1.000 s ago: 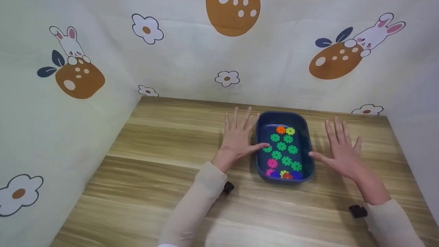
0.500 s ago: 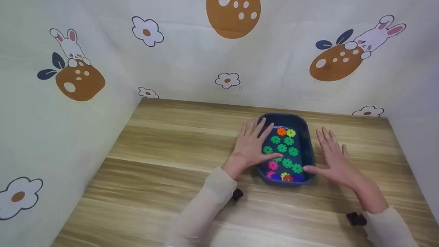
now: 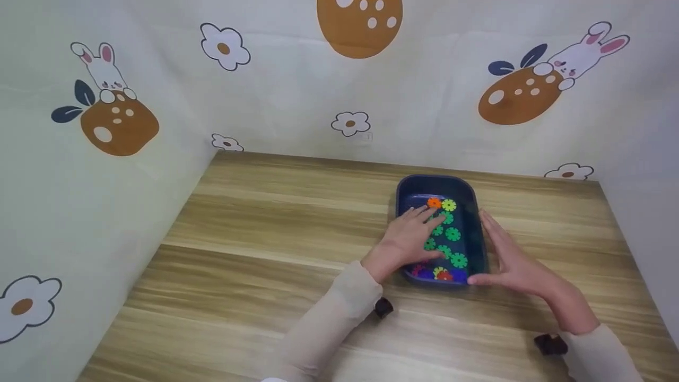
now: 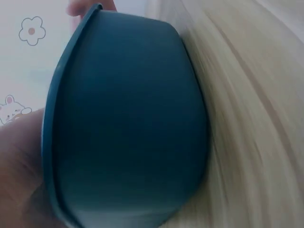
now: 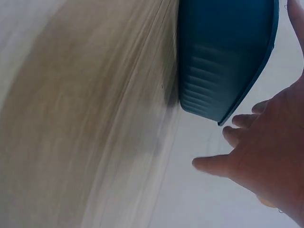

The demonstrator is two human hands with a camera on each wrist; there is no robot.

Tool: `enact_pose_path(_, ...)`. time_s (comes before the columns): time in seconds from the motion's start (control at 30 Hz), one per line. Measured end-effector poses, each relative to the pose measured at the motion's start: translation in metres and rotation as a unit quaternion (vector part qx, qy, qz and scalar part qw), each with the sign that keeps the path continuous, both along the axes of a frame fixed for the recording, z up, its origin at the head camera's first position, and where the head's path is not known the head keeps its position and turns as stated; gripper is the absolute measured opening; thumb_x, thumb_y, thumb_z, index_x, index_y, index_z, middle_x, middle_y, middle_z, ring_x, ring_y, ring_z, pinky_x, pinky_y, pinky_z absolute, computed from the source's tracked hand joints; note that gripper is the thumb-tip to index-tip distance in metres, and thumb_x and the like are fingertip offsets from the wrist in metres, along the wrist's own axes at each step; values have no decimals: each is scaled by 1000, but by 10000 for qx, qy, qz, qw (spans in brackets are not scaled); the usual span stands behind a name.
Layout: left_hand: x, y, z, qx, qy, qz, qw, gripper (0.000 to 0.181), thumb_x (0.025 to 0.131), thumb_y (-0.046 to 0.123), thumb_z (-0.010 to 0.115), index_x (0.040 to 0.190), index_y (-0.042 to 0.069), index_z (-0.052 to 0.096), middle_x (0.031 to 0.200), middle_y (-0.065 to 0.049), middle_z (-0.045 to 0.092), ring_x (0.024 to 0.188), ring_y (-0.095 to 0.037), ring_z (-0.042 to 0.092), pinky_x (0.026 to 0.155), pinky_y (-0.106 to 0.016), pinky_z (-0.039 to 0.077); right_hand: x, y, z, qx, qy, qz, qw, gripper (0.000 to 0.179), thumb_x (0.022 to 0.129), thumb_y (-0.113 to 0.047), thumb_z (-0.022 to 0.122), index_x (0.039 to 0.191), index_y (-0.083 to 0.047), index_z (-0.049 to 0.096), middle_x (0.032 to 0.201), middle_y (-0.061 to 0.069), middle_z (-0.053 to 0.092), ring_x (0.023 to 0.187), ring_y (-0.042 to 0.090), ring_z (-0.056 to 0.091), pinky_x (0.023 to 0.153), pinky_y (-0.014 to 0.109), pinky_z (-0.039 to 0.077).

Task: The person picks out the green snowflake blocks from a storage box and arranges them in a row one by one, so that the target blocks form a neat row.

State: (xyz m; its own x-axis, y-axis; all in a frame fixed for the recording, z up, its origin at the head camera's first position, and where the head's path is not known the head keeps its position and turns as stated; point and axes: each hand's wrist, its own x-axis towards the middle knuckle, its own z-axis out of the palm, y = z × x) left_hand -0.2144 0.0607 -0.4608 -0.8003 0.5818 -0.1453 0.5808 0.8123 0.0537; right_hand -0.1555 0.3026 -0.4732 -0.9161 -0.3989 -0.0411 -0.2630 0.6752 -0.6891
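Left hand over a tray of notched plastic discs, right hand along its side

The dark blue plastic tray (image 3: pixel 437 185) sits on the right half of the wood-grain desk (image 3: pixel 254 223), near the patterned backdrop (image 3: pixel 281 90). A small mark (image 3: pixel 367 137) on that backdrop is too faint to read.

The left hand (image 3: pixel 406 244) reaches over the tray's left rim, fingers extended and thumb held out; whether its fingertips touch the discs cannot be told. The right hand (image 3: pixel 517 268) lies along the right rim, fingers fairly straight, thumb at the near corner; firm contact is hard to judge. The two hands are apart, with the tray between them.

One orange disc (image 3: pixel 434 203) and one yellow disc (image 3: pixel 449 205) lie at the far end. At least six green discs (image 3: pixel 452 234) show, some partly covered by the left hand. By the near wall, a second yellow disc, a red disc (image 3: pixel 445 276) and some blue and pink ones overlap, too crowded to count.

Two black wrist devices (image 3: pixel 551 344) show at the beige sleeves (image 3: pixel 334 318), both partly hidden. The backdrop carries two rabbits, five flowers and three brown fruits, one cut off above.
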Motion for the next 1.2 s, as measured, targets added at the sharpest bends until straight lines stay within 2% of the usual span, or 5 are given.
enact_pose_path(0.37,-5,17,-6,1231,-1353,43,9831,58,91,34,73,145,34,51,153,10,47,140,-10,46,115,-28,40,4,6,-2,-571,-59,146,9982,118,78,-24,86,161,-22,3,169,13,5,150,50,14,110,75,22)
enact_pose_path(0.5,-8,19,-11,1887,-1845,-153,9644,52,88,22,77,137,24,61,136,7,64,118,-7,62,100,-21,50,7,8,-1,-431,-40,56,9990,113,78,-30,86,161,-22,10,168,15,10,149,50,19,109,75,25)
enact_pose_path(0.7,-14,21,-16,2444,-2744,179,9299,47,83,10,80,128,19,68,121,6,72,95,-3,68,82,-14,54,7,7,-2,-244,75,-48,9997,111,76,-33,86,161,-23,15,167,15,16,148,50,21,110,76,22)
enact_pose_path(0.87,-16,27,-20,2273,-3008,204,9260,46,82,9,81,125,22,71,115,7,74,88,-2,65,78,-12,52,9,6,-3,-153,33,-84,9998,109,78,-35,85,161,-21,15,167,17,17,148,51,20,110,75,21)
enact_pose_path(1.2,-17,34,-25,1825,-2859,-288,9403,35,83,17,82,116,21,74,109,8,73,85,-3,62,75,-13,50,14,6,-1,11,-103,-211,9997,108,80,-42,82,161,-18,14,166,18,18,148,51,22,111,75,22)
